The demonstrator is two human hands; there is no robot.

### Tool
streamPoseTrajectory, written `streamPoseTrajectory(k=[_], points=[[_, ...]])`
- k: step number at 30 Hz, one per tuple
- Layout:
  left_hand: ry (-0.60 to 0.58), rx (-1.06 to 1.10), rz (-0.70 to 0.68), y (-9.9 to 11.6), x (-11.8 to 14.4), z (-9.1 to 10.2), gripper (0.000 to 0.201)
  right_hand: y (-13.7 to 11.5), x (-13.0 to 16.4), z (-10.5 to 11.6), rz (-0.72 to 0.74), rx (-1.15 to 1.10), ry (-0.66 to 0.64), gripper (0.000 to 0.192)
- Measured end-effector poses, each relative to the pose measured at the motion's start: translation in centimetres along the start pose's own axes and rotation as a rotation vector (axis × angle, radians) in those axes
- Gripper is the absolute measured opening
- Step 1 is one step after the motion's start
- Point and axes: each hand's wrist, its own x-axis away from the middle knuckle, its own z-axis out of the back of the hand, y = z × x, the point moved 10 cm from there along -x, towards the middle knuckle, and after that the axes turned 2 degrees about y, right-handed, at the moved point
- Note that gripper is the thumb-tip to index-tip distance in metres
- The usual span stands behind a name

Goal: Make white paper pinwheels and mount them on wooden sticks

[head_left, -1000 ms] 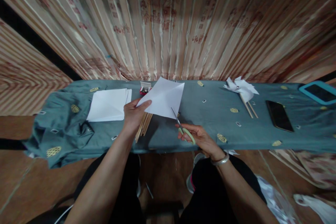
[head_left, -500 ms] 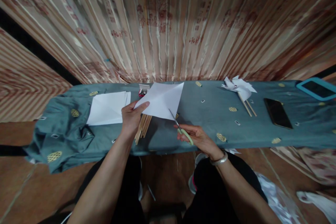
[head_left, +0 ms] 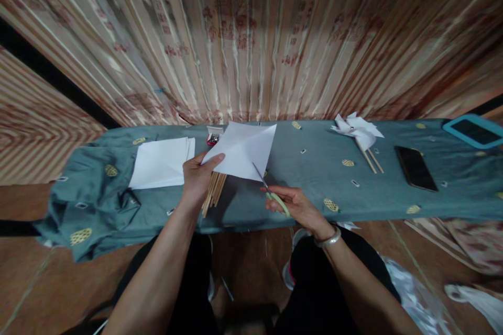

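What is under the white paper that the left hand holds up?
Wooden sticks lie on the teal cloth beneath the paper; their far ends are hidden by it.

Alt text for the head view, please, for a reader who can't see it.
The left hand holds up a white paper sheet while the right hand works green-handled scissors at its lower edge. Below lies a teal cloth-covered table with a paper stack, wooden sticks, a paper pinwheel and a phone.

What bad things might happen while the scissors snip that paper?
The left hand pinches the white paper sheet by one corner, so it may flop and the cut may wander. The green-handled scissors in the right hand point towards that thumb, which might get nicked.
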Motion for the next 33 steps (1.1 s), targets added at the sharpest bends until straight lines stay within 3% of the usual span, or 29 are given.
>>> streamPoseTrajectory(k=[33], points=[[-0.05,-0.055,0.064,-0.81,0.72,-0.72,0.032,0.16,0.16,0.32,-0.011,0.004,0.024,0.051]])
